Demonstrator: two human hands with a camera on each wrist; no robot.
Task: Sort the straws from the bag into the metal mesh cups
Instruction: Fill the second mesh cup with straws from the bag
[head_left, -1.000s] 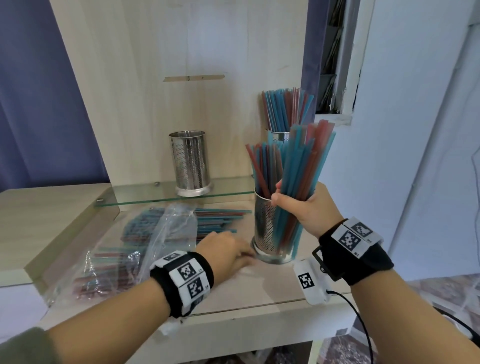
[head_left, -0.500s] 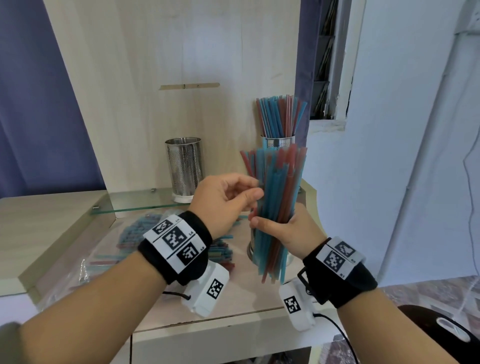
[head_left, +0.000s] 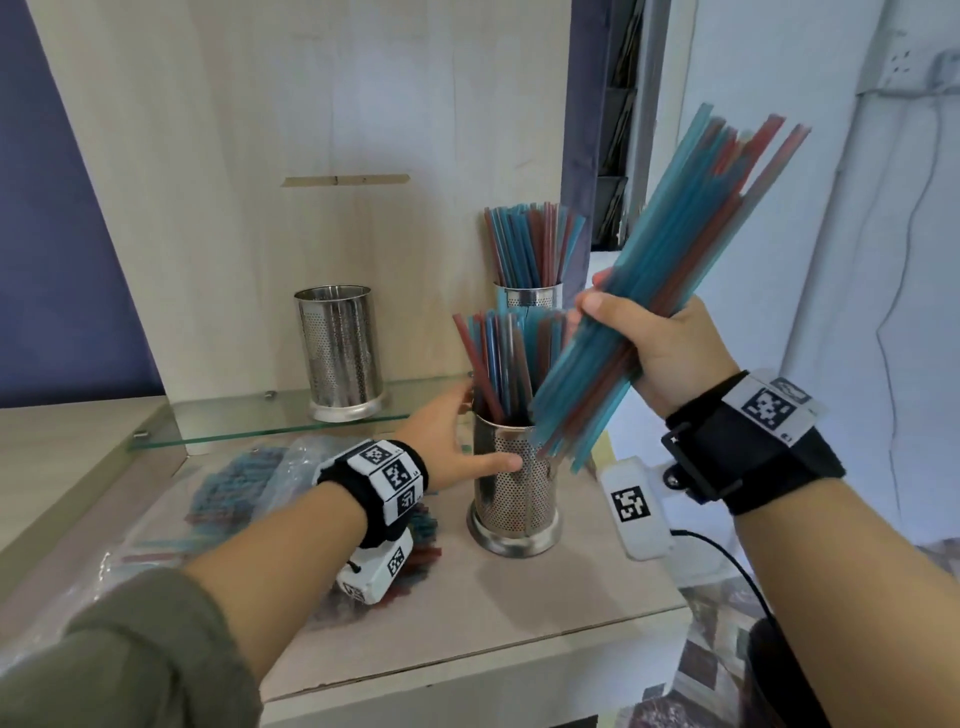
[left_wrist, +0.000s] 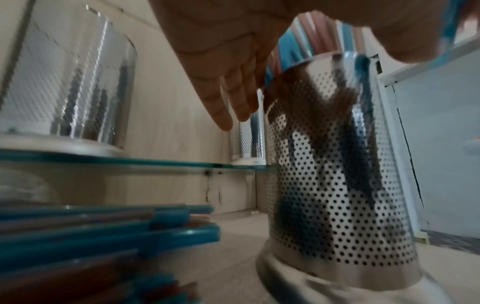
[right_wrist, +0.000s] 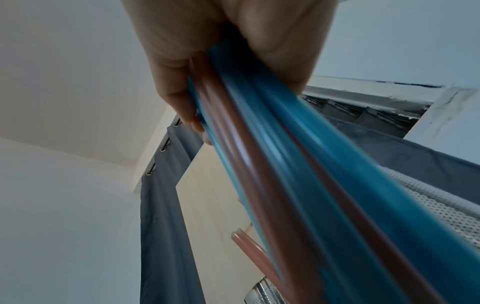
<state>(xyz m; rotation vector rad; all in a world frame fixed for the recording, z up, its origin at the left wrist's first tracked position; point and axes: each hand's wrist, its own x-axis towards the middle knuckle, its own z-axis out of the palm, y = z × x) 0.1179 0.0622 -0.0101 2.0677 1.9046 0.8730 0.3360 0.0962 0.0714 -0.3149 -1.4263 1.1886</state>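
My right hand grips a thick bundle of blue and red straws, tilted up to the right, its lower ends hanging just right of the near mesh cup's rim. The same bundle fills the right wrist view. That near cup stands on the table and holds several straws. My left hand reaches around it with straight fingers behind and the thumb on its front wall. The clear bag with more straws lies to the left.
On a glass shelf stand an empty mesh cup and, at the back right, a cup full of straws. A wooden back panel rises behind. The table's edge and a white wall lie to the right.
My left hand dropped from the bundle down to the near cup. My right hand lifted the bundle higher and tipped it over to the right.
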